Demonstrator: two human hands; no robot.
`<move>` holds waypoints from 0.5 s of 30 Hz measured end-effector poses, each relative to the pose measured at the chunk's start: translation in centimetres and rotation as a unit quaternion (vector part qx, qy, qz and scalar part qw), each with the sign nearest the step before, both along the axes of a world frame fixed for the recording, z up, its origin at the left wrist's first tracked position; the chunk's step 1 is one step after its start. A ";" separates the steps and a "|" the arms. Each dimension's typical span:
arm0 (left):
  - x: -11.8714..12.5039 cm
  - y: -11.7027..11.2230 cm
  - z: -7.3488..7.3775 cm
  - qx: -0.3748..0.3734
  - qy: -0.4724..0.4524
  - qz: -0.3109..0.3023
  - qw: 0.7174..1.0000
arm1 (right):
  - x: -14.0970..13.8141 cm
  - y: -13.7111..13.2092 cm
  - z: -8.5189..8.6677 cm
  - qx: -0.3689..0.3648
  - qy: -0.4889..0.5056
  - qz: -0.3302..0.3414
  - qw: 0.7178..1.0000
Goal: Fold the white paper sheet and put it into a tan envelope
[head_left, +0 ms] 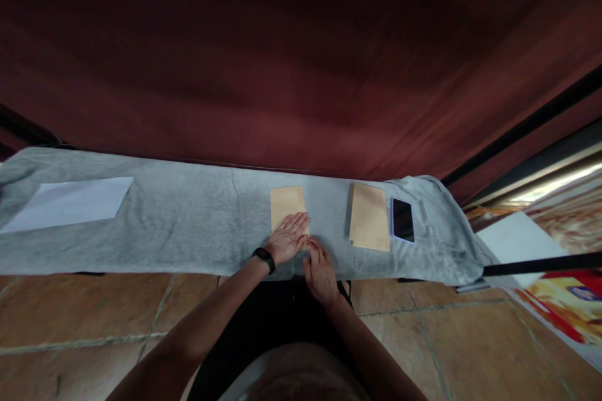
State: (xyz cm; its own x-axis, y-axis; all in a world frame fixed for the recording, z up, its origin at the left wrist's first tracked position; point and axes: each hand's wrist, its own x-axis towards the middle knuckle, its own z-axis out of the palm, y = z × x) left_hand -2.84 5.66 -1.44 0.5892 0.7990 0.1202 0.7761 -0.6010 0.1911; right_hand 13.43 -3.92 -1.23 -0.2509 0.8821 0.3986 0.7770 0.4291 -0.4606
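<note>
A tan paper envelope lies flat on the grey cloth in front of me. My left hand, with a black band on its wrist, rests flat across the envelope's lower part, fingers stretched out to the right. Close beside it, my right hand lies at the envelope's lower right corner, its fingertips near my left fingers. The right fingers are extended and loosely together, and I see nothing held in them. The envelope's lower edge is mostly hidden under my hands.
A stack of tan envelopes lies to the right, beside a phone. White paper sheets lie at the far left. Grey cloth covers the narrow table, and a dark red curtain hangs behind it. Black bars stand at the right.
</note>
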 end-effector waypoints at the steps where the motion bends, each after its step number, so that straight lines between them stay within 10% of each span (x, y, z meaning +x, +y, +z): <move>1: -0.1 -0.5 0.1 -0.003 0.002 -0.006 1.000 | 0.0 0.0 -0.1 -0.002 0.001 -0.002 1.000; 15: -1.0 -6.0 1.4 -0.020 -0.013 -0.063 0.998 | 0.4 -0.5 0.1 -0.020 -0.045 0.017 0.999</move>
State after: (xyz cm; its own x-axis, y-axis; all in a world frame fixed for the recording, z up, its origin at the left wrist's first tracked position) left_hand -3.83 -0.31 -0.03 0.6826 0.7231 0.1059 0.6893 -0.6852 0.2354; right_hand 13.87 -4.41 -1.14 -0.3145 0.8870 0.3381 0.8016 0.4389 -0.4059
